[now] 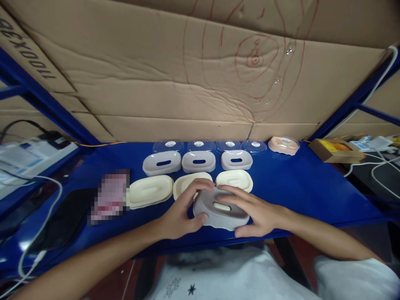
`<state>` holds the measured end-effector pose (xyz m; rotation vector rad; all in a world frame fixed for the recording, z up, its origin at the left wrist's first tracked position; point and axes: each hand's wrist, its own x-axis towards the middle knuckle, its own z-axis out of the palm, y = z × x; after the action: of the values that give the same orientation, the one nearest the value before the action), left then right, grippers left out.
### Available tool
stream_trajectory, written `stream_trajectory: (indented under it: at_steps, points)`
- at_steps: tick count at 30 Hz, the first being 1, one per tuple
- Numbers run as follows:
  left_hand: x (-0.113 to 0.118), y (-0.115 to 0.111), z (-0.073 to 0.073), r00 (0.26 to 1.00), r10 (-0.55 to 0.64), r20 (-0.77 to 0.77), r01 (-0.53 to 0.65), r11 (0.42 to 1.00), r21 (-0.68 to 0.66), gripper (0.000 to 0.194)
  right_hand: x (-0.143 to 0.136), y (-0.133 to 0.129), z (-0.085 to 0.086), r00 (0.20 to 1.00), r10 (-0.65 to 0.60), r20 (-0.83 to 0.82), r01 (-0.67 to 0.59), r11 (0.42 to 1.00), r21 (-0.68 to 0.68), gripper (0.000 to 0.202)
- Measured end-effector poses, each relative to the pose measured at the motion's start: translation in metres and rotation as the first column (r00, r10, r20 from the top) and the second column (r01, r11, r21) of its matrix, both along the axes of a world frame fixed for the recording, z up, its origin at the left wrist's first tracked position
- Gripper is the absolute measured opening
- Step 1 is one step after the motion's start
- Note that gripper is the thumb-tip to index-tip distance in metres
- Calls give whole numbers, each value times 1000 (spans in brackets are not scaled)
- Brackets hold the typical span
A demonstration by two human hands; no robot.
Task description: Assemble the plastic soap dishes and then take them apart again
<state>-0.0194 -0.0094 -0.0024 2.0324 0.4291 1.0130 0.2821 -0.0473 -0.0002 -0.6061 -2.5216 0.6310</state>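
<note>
A grey oval dish (pixel 210 213) with a cream piece showing through its slot is held between my two hands near the blue table's front edge. My left hand (pixel 189 210) grips its left end, thumb in front and fingers on the far rim. My right hand (pixel 251 210) holds the right end, fingers across the top and thumb at the front. Just behind lie flat cream oval pieces (pixel 150 190), the middle one partly covered by my left fingers. Beyond them stand light grey slotted dishes (pixel 161 163) in a row.
Clear lids (pixel 199 146) line the back of the blue table (pixel 300 187). A peach dish (pixel 283 145) sits at the back right beside a cardboard box (pixel 336 151). At left are a blurred pink item (pixel 110 196), a black device (pixel 64 214) and white cables.
</note>
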Motion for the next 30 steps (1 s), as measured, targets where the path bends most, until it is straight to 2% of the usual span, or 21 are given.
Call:
stream_trajectory:
  at_steps: [5, 8, 12, 15, 17, 19, 22, 24, 27, 30]
  points:
    - [-3, 3, -4, 998, -55, 1, 55, 997, -62, 70, 6, 11, -4, 997, 33, -71, -31, 999, 27, 88]
    - [-5, 3, -7, 999, -45, 16, 46, 995, -87, 78, 8, 13, -1, 994, 44, -97, -41, 999, 30, 86]
    - [-5, 0, -7, 999, -51, -8, 50, 994, -101, 90, 10, 16, 2, 989, 34, -142, -40, 998, -38, 76]
    - [-2, -4, -5, 997, -80, -12, 79, 993, -86, 91, 17, 20, 9, 990, 25, -138, -27, 999, -19, 76]
    - [0, -6, -6, 996, -87, 4, 88, 993, -77, 88, 28, 23, 18, 989, -36, -142, 41, 999, 28, 78]
    - [2, -7, -8, 997, -75, 2, 75, 995, -67, 84, 45, 29, 30, 970, -176, -169, 183, 983, 32, 74]
    - [2, -7, -10, 984, -64, -167, 69, 997, 21, 72, 81, 44, 43, 892, -406, -197, 401, 914, -65, 63]
    - [0, -8, -8, 951, -69, -301, 107, 988, 113, 60, 110, 56, 46, 842, -526, -119, 518, 851, -88, 66]
    - [-4, -9, -3, 926, -80, -370, 167, 963, 210, 43, 163, 73, 41, 727, -681, 92, 685, 728, -24, 78]
    - [-3, -10, 0, 921, -95, -378, 209, 939, 273, 30, 213, 82, 30, 611, -759, 224, 782, 623, -19, 78]
